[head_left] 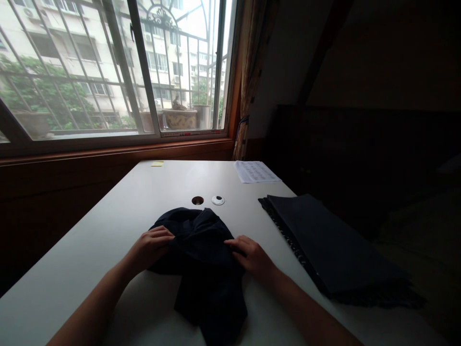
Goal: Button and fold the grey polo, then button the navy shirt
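Note:
A crumpled dark navy cloth garment (201, 250) lies bunched on the white table, with two loose ends hanging toward me. Its exact kind is hard to make out in the dim light. My left hand (153, 247) is closed on its left edge, the fingertips partly hidden in the folds. On the opposite side, my right hand (250, 254) pinches the right edge between thumb and fingers.
Flat dark cloth pieces (324, 245) are stacked along the table's right edge. Printed sheets (255, 171) and a yellow sticky note (157, 164) lie at the far end of the white table (90, 245). Behind the garment are a cable hole (198, 201) and a round white cap (218, 200).

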A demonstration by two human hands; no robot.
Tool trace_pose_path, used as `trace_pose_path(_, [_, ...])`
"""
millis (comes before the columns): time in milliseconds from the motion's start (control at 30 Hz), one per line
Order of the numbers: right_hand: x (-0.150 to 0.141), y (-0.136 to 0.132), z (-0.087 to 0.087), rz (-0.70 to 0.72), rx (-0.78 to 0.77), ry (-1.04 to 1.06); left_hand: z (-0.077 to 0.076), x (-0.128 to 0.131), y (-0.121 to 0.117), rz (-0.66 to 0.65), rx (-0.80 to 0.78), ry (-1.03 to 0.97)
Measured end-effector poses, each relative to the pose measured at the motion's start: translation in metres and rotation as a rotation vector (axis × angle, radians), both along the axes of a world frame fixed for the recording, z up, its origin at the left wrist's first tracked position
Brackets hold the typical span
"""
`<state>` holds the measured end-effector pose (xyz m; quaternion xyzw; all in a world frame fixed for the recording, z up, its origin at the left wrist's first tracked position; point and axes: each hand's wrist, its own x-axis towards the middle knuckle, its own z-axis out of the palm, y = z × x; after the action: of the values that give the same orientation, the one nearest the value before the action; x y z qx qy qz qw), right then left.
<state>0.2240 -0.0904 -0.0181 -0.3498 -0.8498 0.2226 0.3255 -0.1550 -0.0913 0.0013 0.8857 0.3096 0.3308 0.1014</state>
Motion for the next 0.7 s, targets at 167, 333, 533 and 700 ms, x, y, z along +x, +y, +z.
trace_pose_path(167, [-0.001, -0.007, 0.007, -0.067, 0.015, 0.089, 0.007, 0.005, -0.004, -0.005, 0.045, -0.013])
trace_pose_path(333, [-0.006, -0.016, 0.012, 0.041, 0.062, 0.089, 0.011, 0.030, -0.015, -0.028, 0.136, 0.019])
trace_pose_path(533, [-0.019, -0.018, 0.001, 0.009, 0.122, -0.101, 0.012, 0.065, -0.031, -0.193, 0.106, 0.105])
trace_pose_path(700, [-0.016, -0.015, 0.008, -0.099, 0.039, 0.012, 0.019, 0.051, -0.026, -0.122, 0.140, 0.114])
